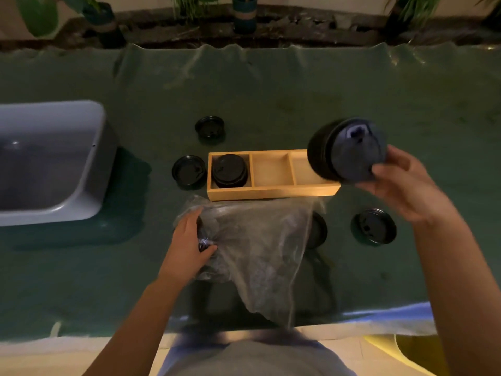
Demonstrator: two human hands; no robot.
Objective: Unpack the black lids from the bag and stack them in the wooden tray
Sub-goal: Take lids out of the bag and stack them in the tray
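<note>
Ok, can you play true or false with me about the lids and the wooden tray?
1. The right hand holds a stack of black lids. True.
2. All three sections of the wooden tray have lids in them. False: only the left section holds a lid stack; the middle one is bare.
3. The left hand rests on the plastic bag. True.
4. The grey tub sits right of the tray. False: it is on the left.
</note>
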